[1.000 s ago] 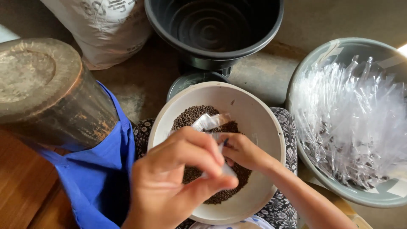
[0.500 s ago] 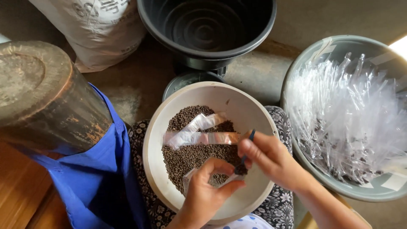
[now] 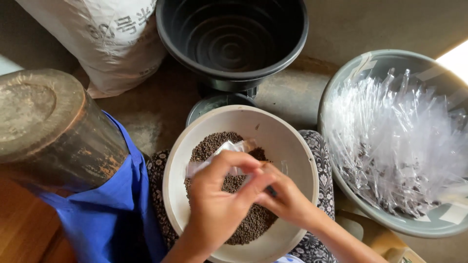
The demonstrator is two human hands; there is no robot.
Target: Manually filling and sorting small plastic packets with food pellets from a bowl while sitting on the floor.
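fingers [image 3: 243, 163] of the left hand [image 3: 217, 209] curled closed around a small clear plastic packet [image 3: 219, 155], pinching its near end while the rest of the packet stuck out to the left over the dark granules [image 3: 214, 142]. the right hand [image 3: 287, 197] met it from the other side, its fingertips pressed together against the same packet just where the two hands touched. both hands hung over the cream-coloured bowl [image 3: 292, 146], which rested on the person's lap on patterned fabric [image 3: 321, 156] and held a heap of small brown-black granules. to the right, just beside the cream bowl, stood a grey basin [image 3: 390, 61] piled with many clear plastic packets [image 3: 399, 136]. beyond the bowl sat a black tub [image 3: 231, 39] with ribbed inner walls, and a white sack [image 3: 112, 39] leaned to its left. a worn brown cylinder [image 3: 48, 126] stood at the left, with blue cloth [image 3: 107, 209] below it.
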